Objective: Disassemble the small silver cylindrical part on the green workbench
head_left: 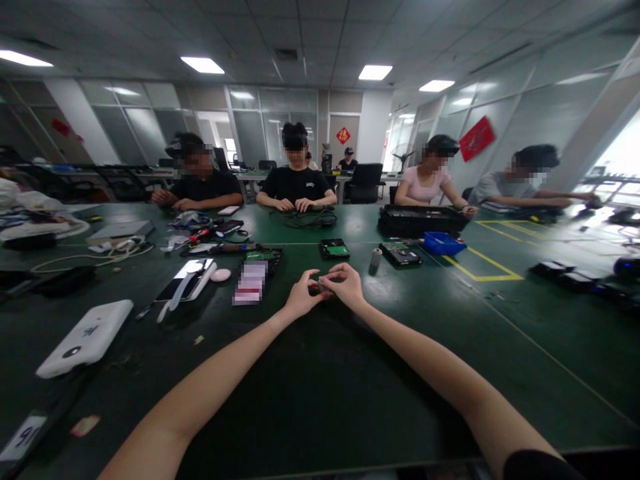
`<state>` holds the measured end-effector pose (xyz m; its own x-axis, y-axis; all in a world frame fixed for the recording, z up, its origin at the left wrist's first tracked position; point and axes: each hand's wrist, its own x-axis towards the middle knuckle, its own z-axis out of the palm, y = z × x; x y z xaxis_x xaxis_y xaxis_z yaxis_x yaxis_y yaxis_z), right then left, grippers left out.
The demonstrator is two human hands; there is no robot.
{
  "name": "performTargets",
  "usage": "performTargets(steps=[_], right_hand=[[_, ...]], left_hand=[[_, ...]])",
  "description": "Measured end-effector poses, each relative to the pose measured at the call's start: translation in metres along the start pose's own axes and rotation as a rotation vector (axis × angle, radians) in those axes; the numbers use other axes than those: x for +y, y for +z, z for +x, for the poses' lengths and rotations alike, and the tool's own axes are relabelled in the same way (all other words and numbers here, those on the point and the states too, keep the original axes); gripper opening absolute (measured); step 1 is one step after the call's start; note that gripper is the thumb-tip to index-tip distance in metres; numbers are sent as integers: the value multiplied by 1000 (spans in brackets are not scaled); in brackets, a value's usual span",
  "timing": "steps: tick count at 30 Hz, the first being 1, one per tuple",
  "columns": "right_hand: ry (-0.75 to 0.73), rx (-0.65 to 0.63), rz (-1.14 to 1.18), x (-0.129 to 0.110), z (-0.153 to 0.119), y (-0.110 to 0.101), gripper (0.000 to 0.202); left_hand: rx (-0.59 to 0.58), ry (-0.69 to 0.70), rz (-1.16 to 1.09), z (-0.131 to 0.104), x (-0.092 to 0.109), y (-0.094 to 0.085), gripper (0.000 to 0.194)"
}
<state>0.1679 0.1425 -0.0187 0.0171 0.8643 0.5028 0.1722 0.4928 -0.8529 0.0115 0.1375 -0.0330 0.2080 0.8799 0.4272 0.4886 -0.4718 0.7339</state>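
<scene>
Over the green table, my left hand and my right hand meet with fingers curled around a small grey piece. Fingers hide most of it, so its kind cannot be made out. Just beyond my hands lies a hard drive showing a green circuit board. A small grey cylinder stands to the right, beside a second hard drive. Left of my hands is a phone with a lit screen, and behind it another dark drive-like part with a green board.
A blue bin and a black case sit at the right. White devices, a pink disc and cables occupy the left. Several co-workers sit across the table. Yellow tape marks the right side.
</scene>
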Motion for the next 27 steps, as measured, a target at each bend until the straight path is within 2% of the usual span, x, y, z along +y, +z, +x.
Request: performTargets(steps=[21,27], right_hand=[[-27,-100,11,-7,4,-7,31],[-81,-80,-13,-2,6,-7,30]], left_hand=[[-3,0,-17,0,-2,2,70],[-8,-9,-9,0,0,1,70]])
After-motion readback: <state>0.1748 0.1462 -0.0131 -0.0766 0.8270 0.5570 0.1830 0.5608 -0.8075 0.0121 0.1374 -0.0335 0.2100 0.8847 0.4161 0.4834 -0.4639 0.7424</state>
